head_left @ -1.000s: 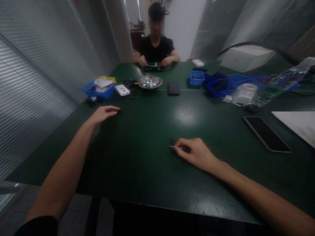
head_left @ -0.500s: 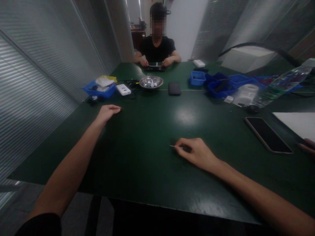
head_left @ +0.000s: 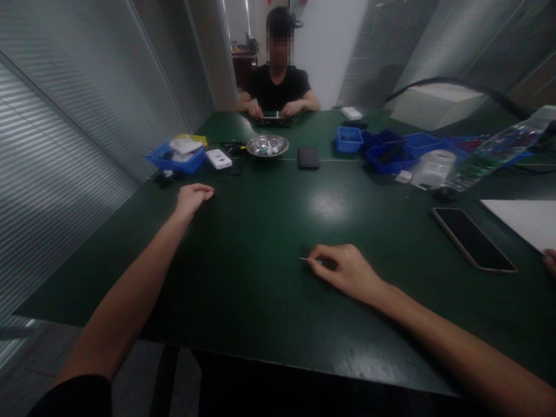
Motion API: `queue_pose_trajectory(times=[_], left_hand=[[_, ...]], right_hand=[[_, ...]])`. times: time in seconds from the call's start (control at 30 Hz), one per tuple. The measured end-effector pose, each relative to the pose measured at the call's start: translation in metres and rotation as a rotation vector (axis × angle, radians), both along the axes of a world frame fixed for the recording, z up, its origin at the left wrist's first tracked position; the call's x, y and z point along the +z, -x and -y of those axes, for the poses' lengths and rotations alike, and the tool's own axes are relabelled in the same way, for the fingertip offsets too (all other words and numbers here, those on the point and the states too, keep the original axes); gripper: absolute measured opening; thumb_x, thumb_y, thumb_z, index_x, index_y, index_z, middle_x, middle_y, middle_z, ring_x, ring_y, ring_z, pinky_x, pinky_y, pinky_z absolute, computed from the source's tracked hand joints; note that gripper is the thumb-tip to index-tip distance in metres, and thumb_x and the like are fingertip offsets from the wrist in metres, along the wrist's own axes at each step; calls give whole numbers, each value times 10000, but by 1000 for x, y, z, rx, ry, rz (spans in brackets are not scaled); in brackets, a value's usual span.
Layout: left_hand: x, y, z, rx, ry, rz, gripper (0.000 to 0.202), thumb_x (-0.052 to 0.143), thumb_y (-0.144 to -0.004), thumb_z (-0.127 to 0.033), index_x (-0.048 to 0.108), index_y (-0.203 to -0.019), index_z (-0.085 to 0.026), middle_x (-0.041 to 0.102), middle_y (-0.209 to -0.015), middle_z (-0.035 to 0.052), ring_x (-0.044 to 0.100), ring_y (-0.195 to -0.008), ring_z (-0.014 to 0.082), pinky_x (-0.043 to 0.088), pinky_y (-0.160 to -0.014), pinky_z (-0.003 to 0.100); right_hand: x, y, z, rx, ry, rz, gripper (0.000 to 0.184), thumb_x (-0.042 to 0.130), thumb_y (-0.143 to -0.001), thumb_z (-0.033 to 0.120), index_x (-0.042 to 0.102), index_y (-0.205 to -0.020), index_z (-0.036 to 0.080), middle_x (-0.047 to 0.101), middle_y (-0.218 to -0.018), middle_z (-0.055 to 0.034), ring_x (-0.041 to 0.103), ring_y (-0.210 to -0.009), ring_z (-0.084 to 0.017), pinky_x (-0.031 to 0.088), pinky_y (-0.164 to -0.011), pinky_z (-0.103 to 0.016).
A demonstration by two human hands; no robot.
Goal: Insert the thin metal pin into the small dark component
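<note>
My left hand (head_left: 193, 198) hovers over or rests at the left of the green table (head_left: 252, 243), thumb and fingers pinched together. A tiny dark bit shows at its fingertips, too small to name. Near the table's middle, my right hand (head_left: 341, 266) is closed in a pinch on a thin silver metal pin-like piece (head_left: 303, 258) whose tip points left. The rest of that piece is hidden by my fingers. Nearest to my left hand are a white power bank (head_left: 219, 158) and a blue basket (head_left: 185, 164) of small items.
Further back are a metal bowl (head_left: 267, 138) with small parts, a dark flat box (head_left: 308, 158), several blue bins (head_left: 349, 139) and a plastic bottle (head_left: 499, 147). A phone (head_left: 473, 239) lies at right. A person (head_left: 278, 87) sits opposite; another hand (head_left: 551, 260) shows at the right edge.
My left hand has shifted very slightly right; my right hand stays put. The hand at the right edge has drawn back out of view a little.
</note>
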State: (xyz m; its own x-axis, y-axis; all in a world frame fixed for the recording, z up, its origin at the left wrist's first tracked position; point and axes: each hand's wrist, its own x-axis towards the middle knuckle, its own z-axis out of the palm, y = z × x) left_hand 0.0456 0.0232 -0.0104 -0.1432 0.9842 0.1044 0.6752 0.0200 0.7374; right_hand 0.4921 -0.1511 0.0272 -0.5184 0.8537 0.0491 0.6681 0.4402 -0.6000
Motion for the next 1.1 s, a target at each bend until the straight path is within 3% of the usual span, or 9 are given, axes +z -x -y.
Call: queue_pose_trajectory(times=[0.1,0.27,0.4,0.5,0.67,0.83,0.9,1.0,1.1], left_hand=[[1,-4,2,118,-22,66,337,720,-792,-347,799,-1079,-190,777,-892,102,714,-914,343,561,-791,485],[0,-6,5,105,-31,52,336,729,-814,-402,783,-1070,-192,774,-898,101,712,-904,311,556,-797,446],[3,-3,10,127,-70,-95,361,675,-875,-481,770,-1071,-193,771,-964,107,706,-890,282,536,-776,397],[9,-1,14,73,-29,-279,404,708,-852,-510,757,-1074,-176,756,-1009,117,692,-897,276,516,-768,378],[28,-23,28,-182,8,-442,332,699,-884,-429,765,-1069,-161,719,-1014,98,656,-904,244,490,-780,344],[38,-107,71,-758,-4,-229,290,676,-947,-424,751,-1115,-199,668,-1057,62,617,-835,180,475,-723,292],[36,-143,93,-899,-36,-153,250,685,-955,-373,745,-1114,-189,655,-1049,63,612,-849,175,475,-744,291],[32,-177,118,-994,-65,-67,244,698,-955,-313,723,-1154,-174,647,-1050,66,608,-878,174,477,-782,298],[31,-185,128,-1022,-55,-10,254,707,-943,-272,702,-1174,-166,646,-1028,61,603,-860,169,480,-770,295]], right_hand=[[-1,0,0,4,-13,-12,282,541,-993,391,751,-946,209,712,-725,-8,601,-573,-131,416,-594,-268],[-4,-1,-1,-1,-19,-10,268,548,-992,389,748,-948,216,710,-716,-1,596,-564,-128,410,-593,-269],[-5,-2,-1,3,-16,-3,275,545,-1001,395,745,-952,214,708,-718,1,594,-566,-125,398,-585,-268],[-4,-3,-2,14,-9,-14,277,543,-1005,394,742,-955,207,710,-730,-2,597,-573,-124,400,-587,-265],[-5,-3,-2,10,-5,-33,271,545,-1007,391,737,-955,206,710,-728,-2,604,-575,-128,402,-582,-266],[-7,-3,-3,-17,-15,-66,227,569,-992,368,729,-959,210,708,-729,1,602,-566,-126,404,-572,-263],[-7,-3,-3,-25,-23,-83,218,576,-990,369,724,-966,211,702,-721,7,594,-557,-123,400,-564,-258],[-8,-3,-3,-24,-16,-95,211,583,-993,378,716,-982,214,696,-715,15,586,-549,-118,393,-555,-250],[-8,-3,-2,-18,-15,-83,206,587,-993,373,713,-970,212,684,-698,19,580,-543,-115,384,-553,-246]])
